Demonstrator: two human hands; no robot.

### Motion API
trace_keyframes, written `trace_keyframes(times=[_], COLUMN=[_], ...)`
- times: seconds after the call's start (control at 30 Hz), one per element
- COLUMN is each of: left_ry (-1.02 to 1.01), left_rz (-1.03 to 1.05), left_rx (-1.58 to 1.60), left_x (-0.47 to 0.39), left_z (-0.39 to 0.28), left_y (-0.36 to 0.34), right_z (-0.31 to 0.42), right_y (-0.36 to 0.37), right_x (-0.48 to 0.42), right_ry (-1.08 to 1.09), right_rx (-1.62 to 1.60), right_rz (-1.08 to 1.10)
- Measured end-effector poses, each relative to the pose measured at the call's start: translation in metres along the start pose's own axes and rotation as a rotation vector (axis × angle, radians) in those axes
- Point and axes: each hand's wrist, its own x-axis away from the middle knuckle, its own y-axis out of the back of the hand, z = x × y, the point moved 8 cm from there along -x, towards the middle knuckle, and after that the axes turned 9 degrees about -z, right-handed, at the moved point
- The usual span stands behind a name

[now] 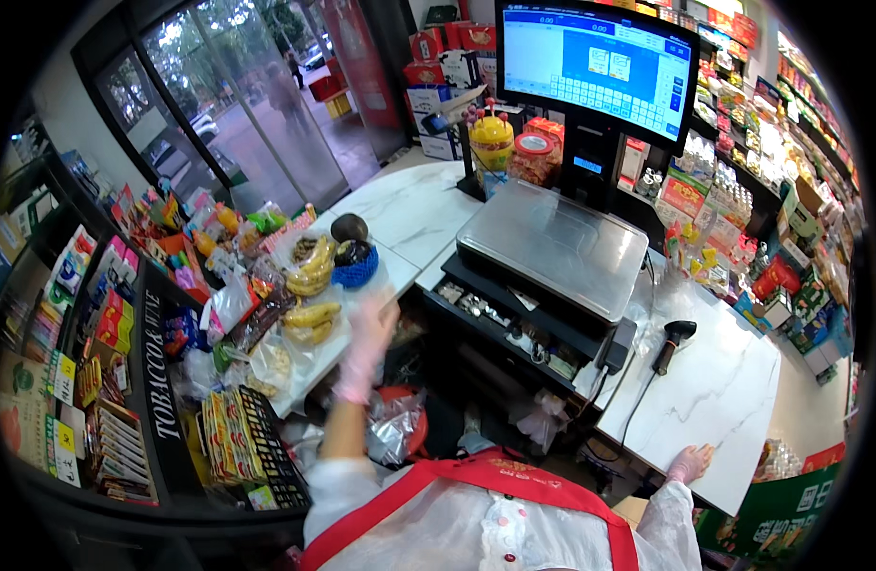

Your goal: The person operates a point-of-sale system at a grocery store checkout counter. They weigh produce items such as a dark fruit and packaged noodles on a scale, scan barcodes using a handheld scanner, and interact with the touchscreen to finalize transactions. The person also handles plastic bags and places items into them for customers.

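Note:
My left hand, in a thin pinkish glove, is blurred by motion at the edge of the left counter. Its fingers are too smeared to show whether it holds anything. Just beyond it sit a dark round fruit in a blue foam net and bunches of bananas. My gloved right hand rests on the edge of the right counter, with no object seen in it. Farther up that counter lies a handheld barcode scanner, its cable hanging over the near edge.
An open cash drawer juts out below a metal-topped scale. Behind stands a lit touchscreen monitor. Candy jars stand beside the scale. A snack rack is at left; a red bin with plastic bags is below.

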Motion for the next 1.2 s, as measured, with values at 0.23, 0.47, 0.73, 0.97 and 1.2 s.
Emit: trace_keyframes(times=[0.23,0.47,0.73,0.97,1.2], left_ry=[0.654,1.245,1.346,1.216,1.257], left_rz=[1.0,1.028,0.911,1.068,1.174], left_rx=[0.287,0.477,0.51,0.47,0.525], left_x=[0.372,0.475,0.445,0.46,0.48], left_z=[0.052,0.086,0.032,0.046,0.055], left_y=[-0.201,-0.197,-0.192,-0.213,-0.225], right_z=[-0.007,-0.015,-0.015,-0.012,-0.013], right_y=[0.0,-0.002,0.001,0.009,0.005], right_x=[0.003,0.003,0.0,0.006,0.001], right_ry=[-0.044,-0.061,-0.048,-0.082,-0.049], right_rx=[0.018,-0.001,0.035,0.027,-0.009], right_rz=[0.043,0.051,0.04,0.049,-0.04])
